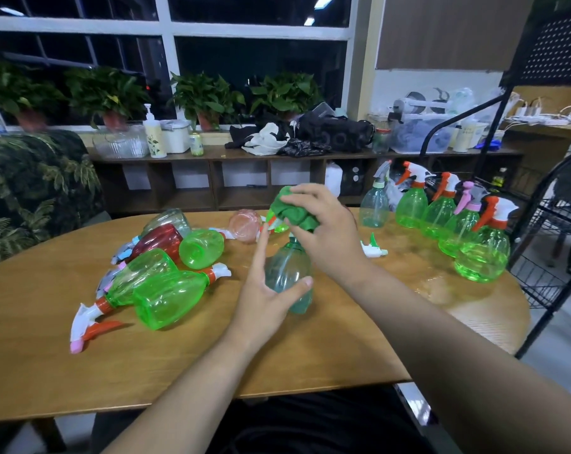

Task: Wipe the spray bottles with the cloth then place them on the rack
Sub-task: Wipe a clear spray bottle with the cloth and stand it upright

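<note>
Teal spray bottle [287, 273] neck-up, green cloth [297, 213] on top.
Your left hand [264, 301] clasps it above the table [48, 355], long axis near upright; your right hand [328, 239] grips the cloth bunched over the neck.

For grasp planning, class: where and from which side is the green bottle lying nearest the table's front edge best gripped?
The bottle lies on its side with its neck pointing back-right and another bottle against its left. It is probably best gripped at the narrow shoulder beside the orange collar, coming from above and the right.
</note>
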`<state>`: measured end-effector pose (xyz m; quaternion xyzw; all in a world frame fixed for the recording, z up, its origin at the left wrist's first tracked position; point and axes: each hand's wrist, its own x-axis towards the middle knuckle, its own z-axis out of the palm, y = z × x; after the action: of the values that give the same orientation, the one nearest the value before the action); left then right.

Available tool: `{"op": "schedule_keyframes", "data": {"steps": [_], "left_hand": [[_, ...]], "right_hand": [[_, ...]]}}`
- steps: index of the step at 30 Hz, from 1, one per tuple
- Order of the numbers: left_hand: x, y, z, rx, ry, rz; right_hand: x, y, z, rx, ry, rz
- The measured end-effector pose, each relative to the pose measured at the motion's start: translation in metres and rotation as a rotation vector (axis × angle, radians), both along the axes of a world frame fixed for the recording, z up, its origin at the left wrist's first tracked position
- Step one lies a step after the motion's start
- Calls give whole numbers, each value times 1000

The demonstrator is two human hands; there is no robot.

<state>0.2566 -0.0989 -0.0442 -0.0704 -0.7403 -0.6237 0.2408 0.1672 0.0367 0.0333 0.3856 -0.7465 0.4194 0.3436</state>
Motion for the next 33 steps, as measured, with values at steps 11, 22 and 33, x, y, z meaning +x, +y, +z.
{"op": "schedule_keyframes", "data": {"steps": [11, 22, 33], "left_hand": [[3, 2, 7, 38, 20, -20], [4, 1, 9, 146, 68, -16], [11, 6, 15, 137, 110, -64]], "right_hand": [[-4, 7, -3, 28, 10, -30], [-4, 30, 19, 258, -78, 53], [-11, 20, 33, 44, -421, 93]]}}
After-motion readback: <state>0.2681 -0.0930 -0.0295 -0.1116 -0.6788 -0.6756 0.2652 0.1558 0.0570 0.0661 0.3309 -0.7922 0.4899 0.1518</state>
